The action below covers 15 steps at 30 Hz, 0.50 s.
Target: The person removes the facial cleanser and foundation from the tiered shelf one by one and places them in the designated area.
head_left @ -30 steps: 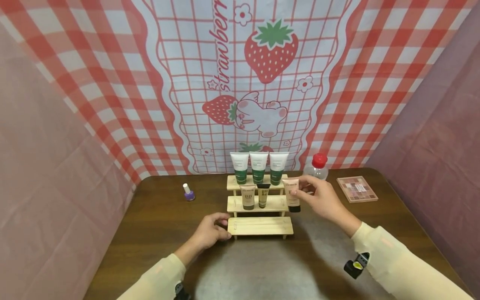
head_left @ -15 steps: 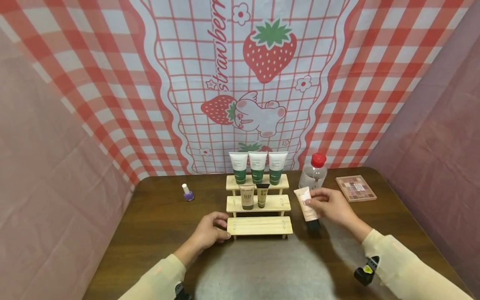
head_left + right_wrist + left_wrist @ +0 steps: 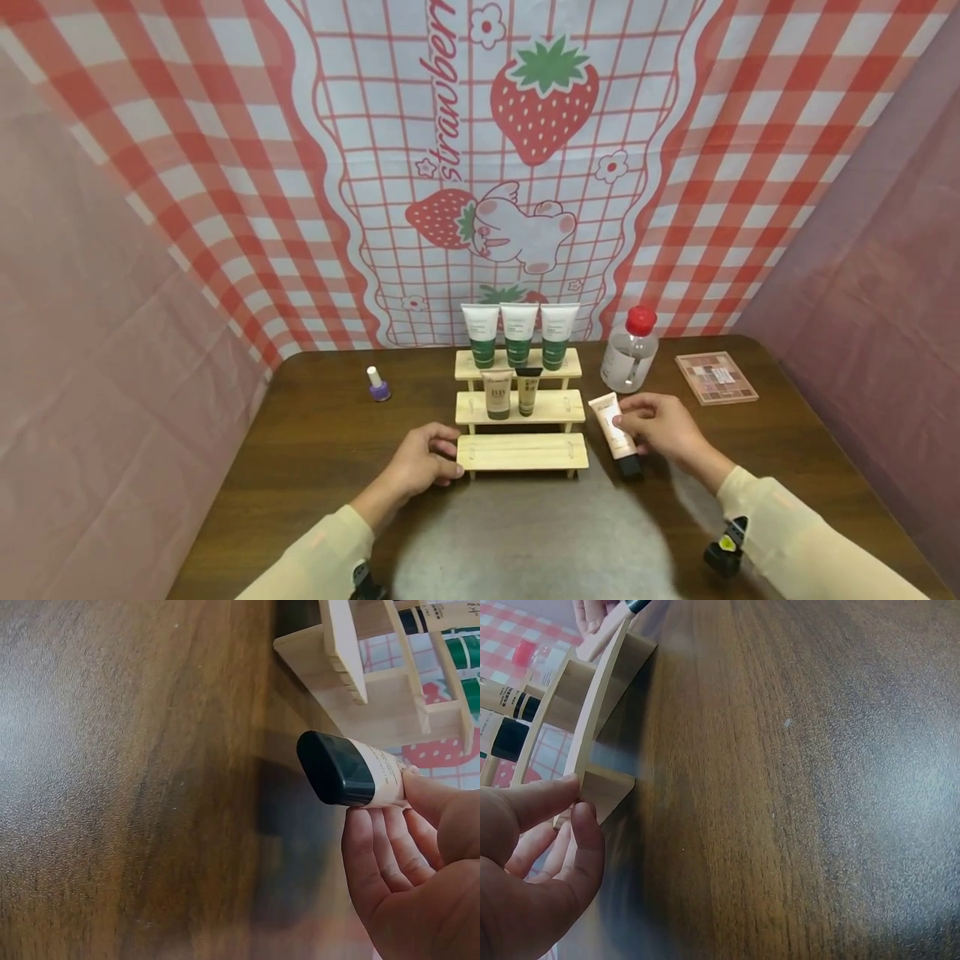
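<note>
Since 1 second ago, the beige tube (image 3: 620,444) has come off to the right of the wooden rack (image 3: 522,454) and lower, leaving the clear bottle (image 3: 628,367) in full view. The right hand (image 3: 666,427) pinches the tube, which tilts with its black cap (image 3: 629,467) lowest, apart from the rack. The left hand (image 3: 420,460) has thumb and fingers clamped on the rack's front left end. The step in hand looks like handling this tube while the rack is steadied. The next move likely calls for a sure pinch and spare distance from the rack's right edge. The bottle limits room behind; the palette (image 3: 716,377) sits farther right; the widest room lies over the near tabletop (image 3: 525,533).
</note>
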Available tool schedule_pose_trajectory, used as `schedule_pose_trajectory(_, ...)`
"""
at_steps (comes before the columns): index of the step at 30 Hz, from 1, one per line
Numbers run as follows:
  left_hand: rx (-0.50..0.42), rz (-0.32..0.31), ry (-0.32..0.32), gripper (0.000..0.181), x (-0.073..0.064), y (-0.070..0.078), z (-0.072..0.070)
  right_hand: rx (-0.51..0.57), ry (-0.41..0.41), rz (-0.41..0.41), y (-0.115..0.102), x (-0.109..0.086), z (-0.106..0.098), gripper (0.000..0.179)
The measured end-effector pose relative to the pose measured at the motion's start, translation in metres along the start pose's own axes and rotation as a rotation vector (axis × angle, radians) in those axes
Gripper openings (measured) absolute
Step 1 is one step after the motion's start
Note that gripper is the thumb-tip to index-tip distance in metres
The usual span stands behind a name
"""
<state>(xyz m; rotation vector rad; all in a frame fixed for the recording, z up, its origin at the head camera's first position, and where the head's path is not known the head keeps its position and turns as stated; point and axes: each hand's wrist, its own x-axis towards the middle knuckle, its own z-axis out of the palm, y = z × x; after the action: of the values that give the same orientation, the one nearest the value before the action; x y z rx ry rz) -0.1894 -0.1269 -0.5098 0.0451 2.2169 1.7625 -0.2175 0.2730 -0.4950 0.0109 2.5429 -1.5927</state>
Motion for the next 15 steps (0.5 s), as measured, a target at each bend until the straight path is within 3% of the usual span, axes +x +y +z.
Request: schedule_pose_trajectory(15,-0.001,0.016,-0.009,0.055,0.0013,-0.0020,0.0004,-0.022,-0.014,0.051,0.0106,0.0061,0.0061,0.032)
